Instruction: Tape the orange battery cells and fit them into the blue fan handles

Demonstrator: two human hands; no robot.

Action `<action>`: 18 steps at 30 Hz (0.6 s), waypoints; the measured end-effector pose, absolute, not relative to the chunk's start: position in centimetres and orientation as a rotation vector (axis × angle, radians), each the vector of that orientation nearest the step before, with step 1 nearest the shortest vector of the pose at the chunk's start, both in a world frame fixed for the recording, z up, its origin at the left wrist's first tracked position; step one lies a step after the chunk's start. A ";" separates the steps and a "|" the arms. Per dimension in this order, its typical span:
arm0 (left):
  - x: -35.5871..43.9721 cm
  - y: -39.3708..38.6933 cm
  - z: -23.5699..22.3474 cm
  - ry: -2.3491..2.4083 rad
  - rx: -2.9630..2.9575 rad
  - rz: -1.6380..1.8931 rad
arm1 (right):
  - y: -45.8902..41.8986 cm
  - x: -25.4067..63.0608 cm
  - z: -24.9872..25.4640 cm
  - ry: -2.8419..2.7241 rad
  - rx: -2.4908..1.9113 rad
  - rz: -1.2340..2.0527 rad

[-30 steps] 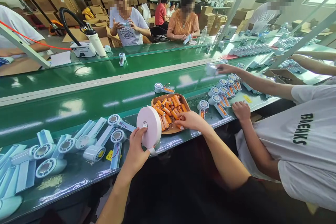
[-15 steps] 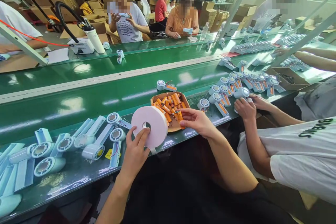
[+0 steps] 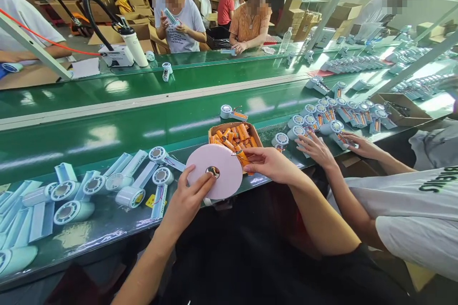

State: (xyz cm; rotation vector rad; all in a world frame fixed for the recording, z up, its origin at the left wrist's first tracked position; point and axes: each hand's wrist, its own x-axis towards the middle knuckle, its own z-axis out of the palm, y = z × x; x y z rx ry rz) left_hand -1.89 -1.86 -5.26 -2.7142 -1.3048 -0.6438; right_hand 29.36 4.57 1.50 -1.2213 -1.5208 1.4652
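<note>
My left hand (image 3: 186, 200) grips a wide roll of pale pinkish-white tape (image 3: 220, 159), with fingers at its centre hole. Between the fingertips of my right hand (image 3: 272, 164) is an orange battery (image 3: 242, 157) with thin wires, close to the roll's right edge. Whether battery and tape touch, I cannot tell. Just behind the roll stands a shallow cardboard box (image 3: 211, 128) full of loose orange batteries (image 3: 236, 134); the roll covers its front left part. Beyond the box lies a light blue fan body (image 3: 226, 112) with an orange battery in its handle.
Several light blue fan bodies (image 3: 73, 212) spread over the bench at left; more with batteries (image 3: 296, 121) stand at right. A co-worker's hands (image 3: 317, 150) work close by on the right. A green conveyor (image 3: 143, 105) runs behind, with people across it.
The roll has shifted slightly right, nearer the battery in my right hand. The neighbour's left hand has opened and moved left. Across the conveyor, a person in orange has lowered a pale blue object.
</note>
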 end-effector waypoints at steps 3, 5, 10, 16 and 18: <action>-2.3 -1.3 -4.7 -1.254 -2.735 -0.615 | 5.0 29.1 1.1 -1.479 -1.194 1.586; -1.9 -1.4 -4.6 -1.297 -2.673 -0.618 | 4.5 27.8 -0.1 -1.325 -1.149 1.525; 1.0 -3.3 -5.9 -1.363 -2.522 -0.723 | 1.7 23.2 -4.2 -0.767 -0.913 1.101; 3.1 -3.5 -6.0 -1.345 -2.492 -0.934 | 4.4 27.6 -3.1 -0.502 -0.808 0.898; 3.7 -1.5 -4.7 -1.370 -2.516 -0.878 | 6.1 29.4 -2.0 -0.480 -0.754 0.794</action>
